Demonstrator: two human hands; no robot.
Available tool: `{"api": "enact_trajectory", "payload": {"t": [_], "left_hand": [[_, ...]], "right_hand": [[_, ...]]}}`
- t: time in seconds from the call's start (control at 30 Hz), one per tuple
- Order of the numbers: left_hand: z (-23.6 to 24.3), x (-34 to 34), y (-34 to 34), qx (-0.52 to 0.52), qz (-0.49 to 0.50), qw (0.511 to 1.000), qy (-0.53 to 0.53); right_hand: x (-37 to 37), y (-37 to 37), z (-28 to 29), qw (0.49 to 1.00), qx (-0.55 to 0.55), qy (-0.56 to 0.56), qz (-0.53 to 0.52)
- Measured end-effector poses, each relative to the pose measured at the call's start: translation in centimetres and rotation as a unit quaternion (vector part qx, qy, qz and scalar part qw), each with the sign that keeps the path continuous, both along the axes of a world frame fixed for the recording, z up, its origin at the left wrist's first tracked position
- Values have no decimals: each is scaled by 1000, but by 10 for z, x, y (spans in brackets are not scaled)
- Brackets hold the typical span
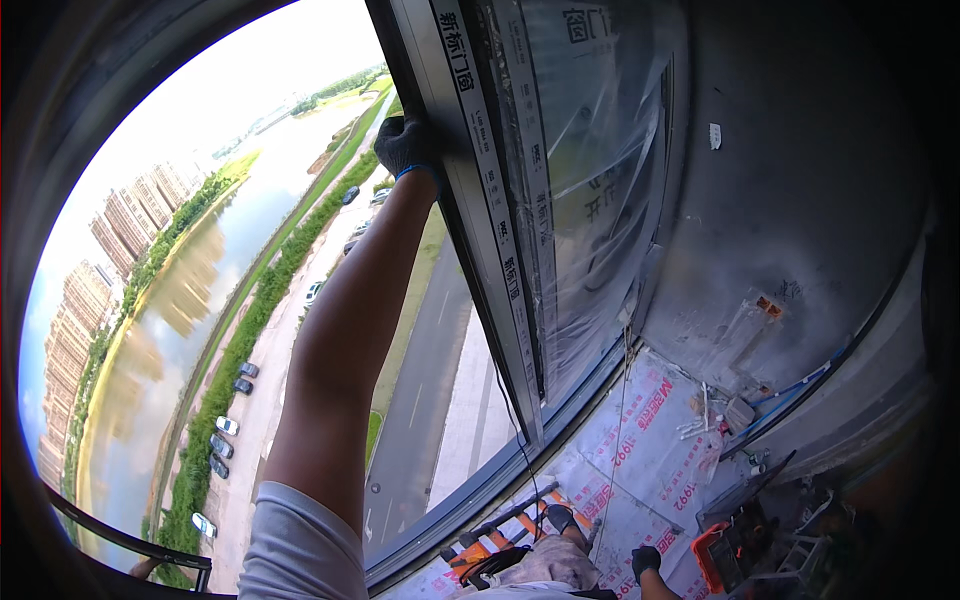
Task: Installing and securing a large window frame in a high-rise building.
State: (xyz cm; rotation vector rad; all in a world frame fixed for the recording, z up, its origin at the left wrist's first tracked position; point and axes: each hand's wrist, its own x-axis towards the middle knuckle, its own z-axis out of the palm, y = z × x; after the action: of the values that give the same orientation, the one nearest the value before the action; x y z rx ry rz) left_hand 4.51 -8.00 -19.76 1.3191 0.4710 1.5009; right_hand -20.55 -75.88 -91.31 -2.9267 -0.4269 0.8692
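My left hand (400,145), in a dark glove, grips the edge of an upright grey aluminium window frame (470,190), with my bare forearm stretched across the opening. Clear plastic film (590,230) covers the glazed panel to the right of that frame. My right hand (647,563), also gloved, is low at the bottom, its fingers curled over the floor sheeting (640,450); whether it holds anything I cannot make out. Near my feet lie an orange and black tool (480,540) and dark cords.
The open window drops to a road (410,410), parked cars, water and tower blocks far below. A lower rail (130,540) crosses at bottom left. A grey wall (780,180) stands on the right, with an orange toolbox (710,550), a metal stepladder (800,555) and loose debris along its foot.
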Motion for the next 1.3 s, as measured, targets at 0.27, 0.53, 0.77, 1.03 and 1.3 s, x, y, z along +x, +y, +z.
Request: {"api": "enact_trajectory", "payload": {"t": [0.27, 0.53, 0.77, 1.03, 1.3], "left_hand": [[-19, 7, 8, -9, 18, 1000, 4], [-44, 0, 16, -24, 4, 1000, 17], [-72, -3, 20, 27, 38, 996, 74], [-103, -3, 6, 32, 79, 993, 82], [-116, 3, 11, 9, 73, 996, 49]], "right_hand": [[-1, -5, -16, 999, -4, -25, -36], [3, 9, 2, 998, 21, -25, 45], [1, -7, -6, 997, -5, -39, 67], [-8, -13, 6, 982, -41, -24, 181], [-6, -23, 8, 989, -26, -6, 146]]}}
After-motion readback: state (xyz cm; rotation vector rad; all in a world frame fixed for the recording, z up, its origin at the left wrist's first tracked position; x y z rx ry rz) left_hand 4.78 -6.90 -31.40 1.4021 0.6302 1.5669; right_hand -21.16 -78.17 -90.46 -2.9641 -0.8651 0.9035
